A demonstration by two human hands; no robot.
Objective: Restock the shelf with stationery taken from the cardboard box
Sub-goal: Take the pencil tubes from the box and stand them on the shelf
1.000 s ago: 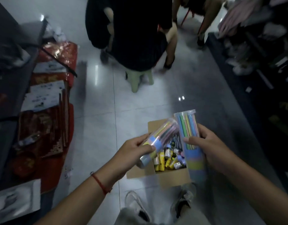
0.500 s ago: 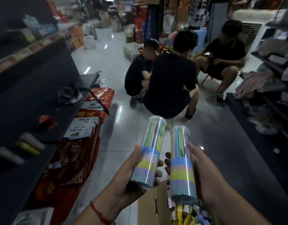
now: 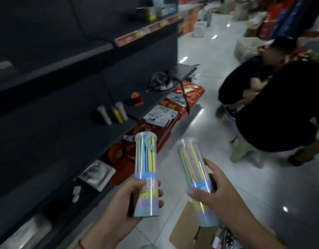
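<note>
The left hand [image 3: 126, 200] grasps a clear pencil tube [image 3: 146, 175] around its lower, pastel-banded section, fingers wrapped across the front and thumb on the left side. This tube stands nearly upright, cap end up, with coloured pencils visible through the clear upper half. The right hand [image 3: 214, 191] grasps a second pencil tube [image 3: 194, 175] at mid-length, thumb across the front and fingers curled behind. The second tube tilts with its cap end toward the far left. The two tubes are near each other but apart.

The cardboard box [image 3: 187, 232] sits on the floor at the near right edge, directly below the right hand, one flap open toward the left. Its contents are mostly cut off by the frame edge.

The dark shelf [image 3: 65, 108] runs along the left side from near to far. On one of its lower levels stand three small tubes [image 3: 112, 114], with a red item [image 3: 137, 99] farther along. Red packets and printed sheets [image 3: 160, 114] lie on the floor beside the shelf base. On the far right, a person in dark clothing [image 3: 273, 112] sits on a pale green stool [image 3: 243, 153], with another person [image 3: 245, 81] crouched just beyond.
</note>
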